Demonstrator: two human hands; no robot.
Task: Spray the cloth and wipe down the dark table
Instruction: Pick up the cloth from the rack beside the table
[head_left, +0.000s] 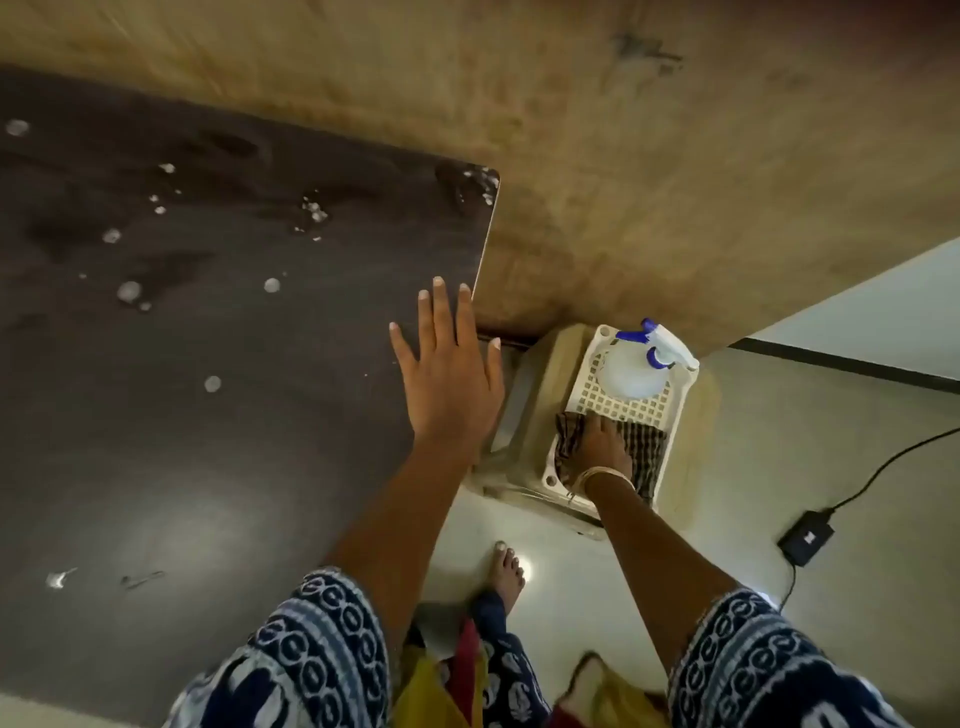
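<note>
Pale glossy floor tiles (810, 467) lie beneath a dark wood-grain table (208, 364) spotted with white droplets. Flat on its right edge rests the left hand (447, 374), fingers straight and spread. Beside the table, a white plastic lattice basket (613, 400) holds a clear spray bottle with blue-and-white trigger (636, 364). The right hand (602, 441) reaches into the basket onto a dark checked cloth (644, 447); I cannot tell whether it grips.

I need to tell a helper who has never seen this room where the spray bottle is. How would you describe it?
Start at the dark table and go to its right edge, where a beige stool stands on the floor with a white lattice basket on it. The spray bottle stands in the far end of that basket. It is translucent white with a blue-trimmed trigger head, unlike the dark checked cloth beside it.
</note>
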